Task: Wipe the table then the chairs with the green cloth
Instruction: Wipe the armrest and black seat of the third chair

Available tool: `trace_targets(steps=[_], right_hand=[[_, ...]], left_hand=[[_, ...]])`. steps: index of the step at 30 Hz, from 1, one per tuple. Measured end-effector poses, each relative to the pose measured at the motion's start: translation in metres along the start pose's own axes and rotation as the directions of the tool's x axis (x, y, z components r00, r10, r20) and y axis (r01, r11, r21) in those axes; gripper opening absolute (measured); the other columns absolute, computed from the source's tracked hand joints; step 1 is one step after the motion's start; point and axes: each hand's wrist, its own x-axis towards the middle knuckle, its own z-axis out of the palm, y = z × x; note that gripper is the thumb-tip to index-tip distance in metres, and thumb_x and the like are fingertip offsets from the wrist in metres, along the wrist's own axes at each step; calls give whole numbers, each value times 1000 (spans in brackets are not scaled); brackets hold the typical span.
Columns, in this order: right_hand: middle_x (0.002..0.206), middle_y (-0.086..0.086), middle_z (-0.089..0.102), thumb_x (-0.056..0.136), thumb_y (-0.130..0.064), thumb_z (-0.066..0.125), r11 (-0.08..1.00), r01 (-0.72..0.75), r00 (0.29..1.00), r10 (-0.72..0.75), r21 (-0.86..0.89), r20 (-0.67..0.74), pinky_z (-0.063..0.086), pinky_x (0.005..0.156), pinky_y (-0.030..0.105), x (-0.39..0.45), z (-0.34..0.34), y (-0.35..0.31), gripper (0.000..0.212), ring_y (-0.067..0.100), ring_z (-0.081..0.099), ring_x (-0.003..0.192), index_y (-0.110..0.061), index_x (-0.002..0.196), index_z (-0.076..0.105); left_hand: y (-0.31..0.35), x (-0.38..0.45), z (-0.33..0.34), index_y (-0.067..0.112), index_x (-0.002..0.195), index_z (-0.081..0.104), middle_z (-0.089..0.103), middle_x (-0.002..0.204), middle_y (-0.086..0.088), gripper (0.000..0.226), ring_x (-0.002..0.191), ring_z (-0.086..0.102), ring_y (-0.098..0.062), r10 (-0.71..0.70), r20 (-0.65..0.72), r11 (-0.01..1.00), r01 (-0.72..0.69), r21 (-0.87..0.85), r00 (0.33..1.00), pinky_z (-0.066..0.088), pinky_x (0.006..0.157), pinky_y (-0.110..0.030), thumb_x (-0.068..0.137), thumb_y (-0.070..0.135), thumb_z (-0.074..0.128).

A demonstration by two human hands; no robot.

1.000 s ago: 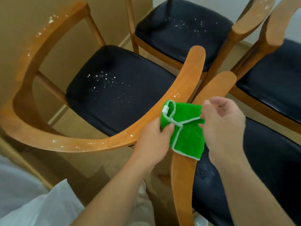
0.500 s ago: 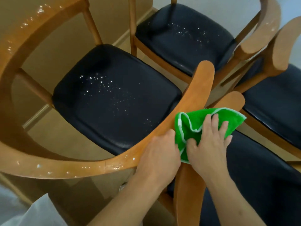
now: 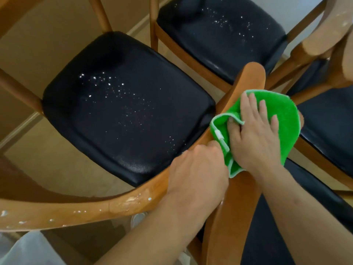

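A green cloth with a white edge lies spread over the tip of a wooden chair arm on the right. My right hand presses flat on the cloth, fingers apart. My left hand grips the curved wooden backrest of the left chair, touching the cloth's near corner. That chair's black seat carries white specks. The backrest has white smears near its left end.
A second black-seated chair, also speckled white, stands behind. More chairs with black seats crowd the right side. Beige floor shows between the chair legs. White fabric sits at the bottom left.
The right hand has gone from pinching the cloth to pressing it flat on the chair arm. The left hand let go of the cloth and now grips the backrest. The view moved closer.
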Motion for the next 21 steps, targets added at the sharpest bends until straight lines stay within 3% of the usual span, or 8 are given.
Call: trace_targets(steps=[3,8,11,13,16,18,21], right_hand=[[163,0,0,96,-49,27,998,21,1000,-21,56,-4,8,118,48,31,-1,5,73,23,-1,149,-18,154,-5],[163,7,-3,97,-46,35,995,50,998,-54,84,40,6,120,49,71,-6,8,76,28,-7,148,-9,154,-1],[162,10,-1,95,-44,34,996,71,997,-73,58,37,6,119,53,76,-6,8,75,33,-6,148,-7,153,4],[162,11,0,92,-47,30,995,91,994,-93,38,63,7,118,57,70,-5,4,77,34,-5,148,-8,153,6],[162,9,-3,94,-47,30,993,111,990,-107,-35,95,4,114,61,47,-1,-4,73,32,-5,148,-13,153,7],[162,7,-4,95,-47,30,993,99,992,-93,-70,84,0,115,59,29,4,-13,70,30,-6,148,-15,154,8],[163,7,-3,96,-46,29,993,86,994,-81,-76,69,-1,116,56,-1,10,-35,69,30,-5,149,-15,154,9]], left_hand=[[10,-3,7,25,80,38,30,58,9,23,45,27,-7,-20,-74,1000,19,-12,997,13,40,-22,92,35,55],[31,-19,17,24,95,51,53,75,6,12,63,53,-13,18,-32,994,-22,-105,999,34,48,-24,91,31,60],[32,-28,16,22,91,53,52,75,6,17,64,50,-10,118,-6,987,-118,-108,993,40,51,-25,85,29,67],[28,-29,13,22,87,54,53,75,7,14,64,51,-9,165,-79,980,-173,-99,983,46,49,-27,84,26,67],[24,-32,10,22,99,56,56,85,7,9,75,53,-10,197,-66,970,-204,-133,978,52,60,-32,90,23,57],[22,-35,4,22,93,54,55,82,7,3,73,51,-10,243,-19,959,-244,-145,970,49,59,-30,91,21,55],[14,-42,-8,22,74,41,46,70,7,19,62,44,-11,293,-22,947,-294,-134,956,39,51,-28,87,18,55]])
